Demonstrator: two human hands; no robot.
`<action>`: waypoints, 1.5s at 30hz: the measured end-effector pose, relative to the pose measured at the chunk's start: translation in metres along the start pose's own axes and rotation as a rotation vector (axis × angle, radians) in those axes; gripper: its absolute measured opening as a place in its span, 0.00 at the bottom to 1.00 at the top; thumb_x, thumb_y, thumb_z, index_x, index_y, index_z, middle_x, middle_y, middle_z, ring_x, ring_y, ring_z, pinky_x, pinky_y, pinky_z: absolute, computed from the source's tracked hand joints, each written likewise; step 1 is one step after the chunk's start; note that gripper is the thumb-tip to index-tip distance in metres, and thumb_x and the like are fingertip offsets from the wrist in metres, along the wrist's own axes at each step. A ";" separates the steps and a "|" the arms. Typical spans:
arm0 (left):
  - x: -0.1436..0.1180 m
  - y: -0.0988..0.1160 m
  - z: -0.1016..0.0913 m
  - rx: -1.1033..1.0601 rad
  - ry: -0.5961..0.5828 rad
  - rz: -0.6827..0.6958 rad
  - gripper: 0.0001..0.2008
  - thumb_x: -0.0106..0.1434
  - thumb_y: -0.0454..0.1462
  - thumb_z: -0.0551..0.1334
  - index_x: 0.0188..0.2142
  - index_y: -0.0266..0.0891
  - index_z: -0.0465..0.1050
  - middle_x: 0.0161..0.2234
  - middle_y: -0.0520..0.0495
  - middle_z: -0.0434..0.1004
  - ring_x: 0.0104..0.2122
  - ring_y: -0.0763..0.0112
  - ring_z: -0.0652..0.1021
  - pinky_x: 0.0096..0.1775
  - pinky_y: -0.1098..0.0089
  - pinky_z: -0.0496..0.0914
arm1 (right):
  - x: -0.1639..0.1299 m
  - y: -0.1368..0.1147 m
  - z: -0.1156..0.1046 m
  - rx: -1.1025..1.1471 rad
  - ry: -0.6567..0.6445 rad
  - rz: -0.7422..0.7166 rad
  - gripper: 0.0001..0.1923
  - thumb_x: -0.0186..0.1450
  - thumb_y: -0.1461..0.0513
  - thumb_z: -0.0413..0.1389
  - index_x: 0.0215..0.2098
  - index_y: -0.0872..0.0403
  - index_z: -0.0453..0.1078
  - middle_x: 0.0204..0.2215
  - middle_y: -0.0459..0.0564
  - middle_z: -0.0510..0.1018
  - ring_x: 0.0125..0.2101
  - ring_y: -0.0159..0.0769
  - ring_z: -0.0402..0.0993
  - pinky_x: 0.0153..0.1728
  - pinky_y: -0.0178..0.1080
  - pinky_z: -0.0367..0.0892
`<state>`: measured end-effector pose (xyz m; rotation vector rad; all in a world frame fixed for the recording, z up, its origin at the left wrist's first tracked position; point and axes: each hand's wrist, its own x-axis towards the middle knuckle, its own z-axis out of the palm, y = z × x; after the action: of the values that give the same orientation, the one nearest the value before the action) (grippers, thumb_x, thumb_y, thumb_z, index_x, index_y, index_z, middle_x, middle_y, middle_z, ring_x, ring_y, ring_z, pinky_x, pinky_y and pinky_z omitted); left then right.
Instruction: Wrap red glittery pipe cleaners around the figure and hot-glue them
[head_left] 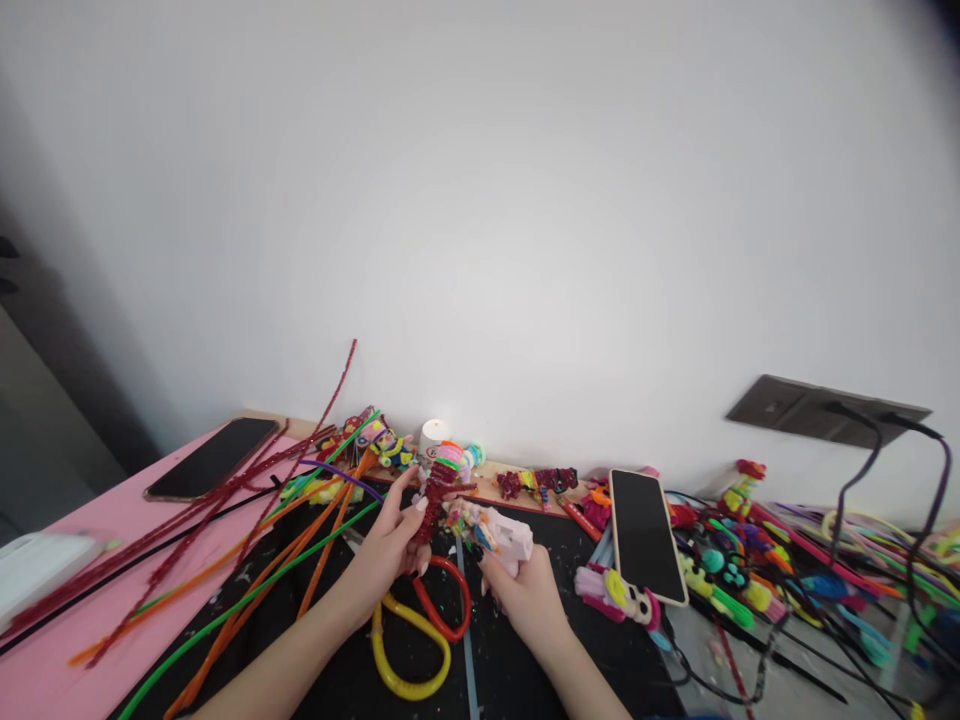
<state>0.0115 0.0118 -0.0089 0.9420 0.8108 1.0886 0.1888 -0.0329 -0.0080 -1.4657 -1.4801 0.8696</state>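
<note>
My left hand (386, 550) is closed round a dark red pipe-cleaner figure (430, 510) with a pink and green top, held upright above the black work surface. Across from it, my right hand (529, 600) grips a pale pink glue gun (512, 540). Its front end, crusted with colourful bits, points at the figure; whether the two touch I cannot tell. Beneath my hands lies a pair of scissors with one yellow loop (411, 692) and one red loop (466, 610). The fingers of both hands are partly hidden.
Loose pipe cleaners (262, 580) spread across the left side, near a black phone (214, 460). A white-framed phone (649, 540) stands on the right beside a pink doll (619, 597) and heaped pipe cleaners (810, 570). Cables (862, 510) run from a wall socket (795, 408). A wall rises behind.
</note>
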 end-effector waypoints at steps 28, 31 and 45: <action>-0.002 0.006 0.001 0.001 -0.023 -0.031 0.38 0.61 0.47 0.58 0.64 0.51 0.37 0.20 0.61 0.58 0.15 0.78 0.66 0.19 0.74 0.60 | -0.002 0.001 -0.002 0.057 0.030 -0.046 0.08 0.57 0.61 0.54 0.25 0.57 0.71 0.13 0.41 0.67 0.14 0.27 0.59 0.16 0.30 0.59; -0.002 0.006 0.002 0.024 -0.055 -0.028 0.38 0.61 0.47 0.57 0.64 0.50 0.36 0.19 0.61 0.59 0.14 0.77 0.67 0.18 0.75 0.59 | -0.002 0.001 -0.001 0.055 0.021 -0.049 0.07 0.56 0.62 0.54 0.25 0.57 0.71 0.14 0.41 0.67 0.14 0.27 0.58 0.15 0.29 0.58; -0.001 0.001 -0.002 -0.084 -0.045 -0.004 0.34 0.63 0.44 0.57 0.63 0.53 0.40 0.24 0.58 0.62 0.15 0.80 0.65 0.19 0.76 0.58 | 0.000 0.003 0.001 -0.005 0.041 -0.059 0.10 0.57 0.63 0.53 0.19 0.56 0.68 0.12 0.41 0.66 0.14 0.28 0.59 0.16 0.30 0.56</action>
<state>0.0094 0.0116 -0.0087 0.8906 0.7248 1.0862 0.1897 -0.0322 -0.0114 -1.4279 -1.4883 0.7958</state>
